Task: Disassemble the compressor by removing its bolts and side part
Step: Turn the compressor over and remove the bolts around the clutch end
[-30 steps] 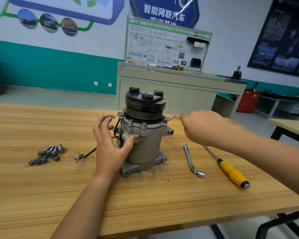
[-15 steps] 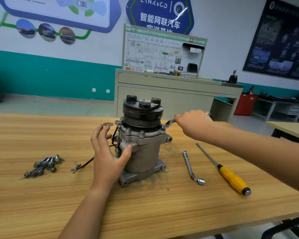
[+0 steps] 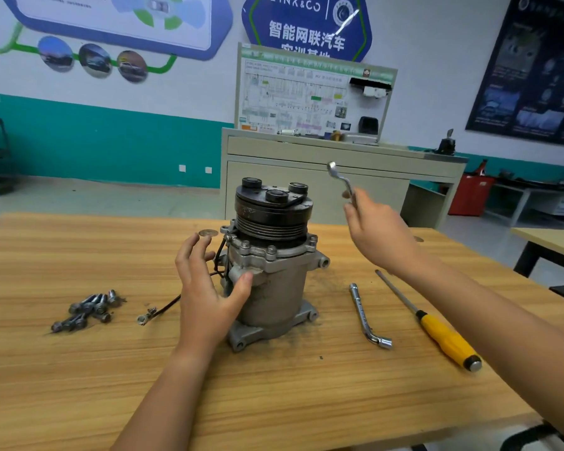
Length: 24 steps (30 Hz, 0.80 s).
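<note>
Right grip (image 3: 378, 232) holds wrench (image 3: 345, 182) above-right of compressor (image 3: 274, 288); left grip (image 3: 205, 288), fingers spread, touches its side.

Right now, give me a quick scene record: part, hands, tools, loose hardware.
part: compressor upright on the table, pulley end up
left hand: thumb pressed on the compressor's side, fingers spread
right hand: holds a wrench raised in the air, off the compressor
tools on table: second wrench and yellow-handled screwdriver, right of the compressor
loose hardware: pile of bolts on the table, left of the compressor
</note>
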Tool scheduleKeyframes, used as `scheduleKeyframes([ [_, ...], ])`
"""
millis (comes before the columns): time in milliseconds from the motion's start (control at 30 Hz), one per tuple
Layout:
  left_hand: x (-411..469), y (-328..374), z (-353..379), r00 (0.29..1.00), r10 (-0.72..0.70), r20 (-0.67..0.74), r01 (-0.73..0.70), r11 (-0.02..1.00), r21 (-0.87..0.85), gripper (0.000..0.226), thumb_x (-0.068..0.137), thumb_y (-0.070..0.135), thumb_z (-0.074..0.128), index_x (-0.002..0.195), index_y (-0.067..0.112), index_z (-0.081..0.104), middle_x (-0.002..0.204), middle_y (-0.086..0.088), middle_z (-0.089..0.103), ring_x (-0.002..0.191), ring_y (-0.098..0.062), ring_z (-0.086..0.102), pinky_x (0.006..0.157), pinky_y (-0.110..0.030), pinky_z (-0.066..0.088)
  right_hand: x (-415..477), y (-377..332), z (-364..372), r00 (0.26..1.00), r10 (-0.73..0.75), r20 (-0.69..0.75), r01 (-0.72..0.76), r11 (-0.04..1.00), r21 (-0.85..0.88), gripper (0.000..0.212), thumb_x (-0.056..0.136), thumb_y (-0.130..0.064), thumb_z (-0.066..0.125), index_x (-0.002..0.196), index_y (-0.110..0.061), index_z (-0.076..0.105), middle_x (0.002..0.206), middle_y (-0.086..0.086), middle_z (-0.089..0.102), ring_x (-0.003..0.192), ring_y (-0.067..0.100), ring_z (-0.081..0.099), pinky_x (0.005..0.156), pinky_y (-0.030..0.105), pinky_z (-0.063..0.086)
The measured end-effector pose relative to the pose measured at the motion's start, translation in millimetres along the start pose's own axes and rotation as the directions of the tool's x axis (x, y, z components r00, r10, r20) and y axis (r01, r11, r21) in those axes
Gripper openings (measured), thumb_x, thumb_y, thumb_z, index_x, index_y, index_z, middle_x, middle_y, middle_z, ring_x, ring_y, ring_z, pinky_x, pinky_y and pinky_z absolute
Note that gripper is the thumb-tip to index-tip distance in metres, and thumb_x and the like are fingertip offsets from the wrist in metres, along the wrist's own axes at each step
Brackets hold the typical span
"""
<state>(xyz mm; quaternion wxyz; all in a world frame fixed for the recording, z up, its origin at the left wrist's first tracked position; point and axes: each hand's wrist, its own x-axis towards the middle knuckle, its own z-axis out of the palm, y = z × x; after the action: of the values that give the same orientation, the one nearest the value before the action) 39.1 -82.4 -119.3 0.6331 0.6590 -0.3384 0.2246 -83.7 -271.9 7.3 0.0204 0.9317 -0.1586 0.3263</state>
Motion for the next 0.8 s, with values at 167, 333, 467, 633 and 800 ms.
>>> scheduleKeyframes([
  [167,-0.2,-0.8,1.2,1.000,0.019,-0.014,-0.019,1.000,-0.001,0.068,0.072,0.056,0.054,0.131,0.041,0.023,0.144,0.006,0.022,0.123,-0.017,0.042,0.093,-0.019,0.034,-27.7,-13.2,-19.5,0.943,0.064,0.328,0.042,0.951,-0.305,0.018,0.096,-0.020,0.038,0.107,-0.016,0.052,0.069,-0.002,0.049,0.062,0.014,0.050,0.052,0.031,0.046],
  [333,-0.5,0.2,1.1,1.000,0.012,-0.018,-0.012,1.000,-0.010,0.070,0.072,0.057,0.054,0.132,0.038,0.025,0.143,0.006,0.022,0.121,-0.014,0.043,0.088,-0.011,0.032,-27.2,-28.4,-27.5,0.894,0.088,0.440,0.124,0.894,-0.431,0.020,0.094,-0.011,0.040,0.110,-0.014,0.051,0.066,-0.003,0.042,0.056,0.011,0.042,0.049,0.026,0.040],
  [467,-0.3,1.7,1.3,1.000,0.004,-0.007,-0.004,1.000,-0.019,0.068,0.071,0.057,0.054,0.131,0.038,0.026,0.143,0.005,0.022,0.123,-0.015,0.041,0.088,-0.012,0.032,-27.5,-46.9,-42.5,0.869,-0.051,0.491,0.379,0.709,-0.595,0.024,0.091,-0.002,0.042,0.114,-0.006,0.048,0.059,0.000,0.027,0.046,0.013,0.025,0.039,0.024,0.021],
  [633,-0.2,3.7,0.9,1.000,-0.005,0.003,0.005,1.000,-0.023,0.069,0.071,0.058,0.053,0.130,0.038,0.026,0.143,0.006,0.022,0.121,-0.011,0.040,0.088,-0.010,0.031,-15.5,-38.9,-49.7,0.811,-0.162,0.562,0.545,0.558,-0.626,0.018,0.095,-0.011,0.037,0.108,-0.008,0.049,0.054,-0.002,0.031,0.043,0.012,0.027,0.038,0.025,0.021],
  [800,-0.4,5.3,0.0,1.000,-0.012,0.002,0.012,1.000,-0.026,0.069,0.071,0.059,0.054,0.130,0.038,0.026,0.139,0.013,0.022,0.118,-0.009,0.040,0.086,-0.013,0.034,-1.4,-7.4,-36.9,0.811,-0.157,0.563,0.516,0.647,-0.562,0.021,0.097,-0.020,0.033,0.113,-0.012,0.043,0.057,-0.003,0.038,0.046,0.011,0.035,0.040,0.024,0.022],
])
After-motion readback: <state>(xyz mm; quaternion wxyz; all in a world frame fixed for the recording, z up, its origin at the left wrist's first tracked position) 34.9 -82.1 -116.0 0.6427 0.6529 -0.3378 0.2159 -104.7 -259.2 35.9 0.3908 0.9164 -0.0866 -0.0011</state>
